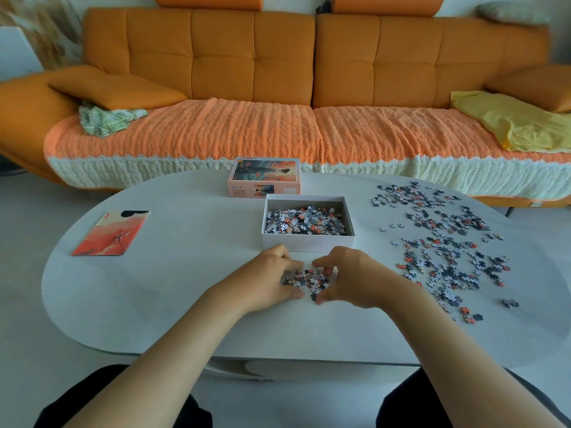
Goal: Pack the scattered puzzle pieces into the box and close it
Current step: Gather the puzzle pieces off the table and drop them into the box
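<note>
1. A pile (pixel 307 281) of puzzle pieces lies on the table (pixel 185 288) just in front of the box (pixel 306 242). The left hand (pixel 268 279) and right hand (pixel 355 279) cup it, fingers and thumbs curled round it, likely to scoop it in together.
2. The box is open and partly filled with pieces.
3. The lid (pixel 264 177) sits behind the box, and loose pieces (pixel 445 242) are scattered to the right.

A home living room: a long orange sofa (pixel 278 57) with a knitted throw (pixel 247 134) and a loose cushion (pixel 117 88) faces a low white oval bench (pixel 154 288). Blurred dried grasses (pixel 46 29), perhaps, stand far left.
</note>
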Available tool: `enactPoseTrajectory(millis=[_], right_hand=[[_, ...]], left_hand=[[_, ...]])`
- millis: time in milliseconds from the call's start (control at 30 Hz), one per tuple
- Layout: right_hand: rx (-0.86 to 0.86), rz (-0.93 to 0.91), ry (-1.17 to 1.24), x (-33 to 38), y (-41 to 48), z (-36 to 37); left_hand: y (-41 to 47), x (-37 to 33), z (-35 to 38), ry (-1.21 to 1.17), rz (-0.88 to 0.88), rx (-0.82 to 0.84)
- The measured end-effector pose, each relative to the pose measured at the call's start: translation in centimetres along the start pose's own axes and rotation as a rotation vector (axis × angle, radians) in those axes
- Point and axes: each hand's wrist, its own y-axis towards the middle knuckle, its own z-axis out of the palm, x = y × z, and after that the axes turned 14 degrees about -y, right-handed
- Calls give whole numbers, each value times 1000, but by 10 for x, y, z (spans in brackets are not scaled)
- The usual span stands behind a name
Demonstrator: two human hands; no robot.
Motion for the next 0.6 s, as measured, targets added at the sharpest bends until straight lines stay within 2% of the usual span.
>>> enactPoseTrajectory(millis=[367, 600], right_hand=[[-86, 45, 97, 10, 8, 4], [-77, 95, 172, 8, 10, 4]], left_hand=[[4, -7, 7, -47, 52, -89], [4, -10, 5, -19, 76, -102]])
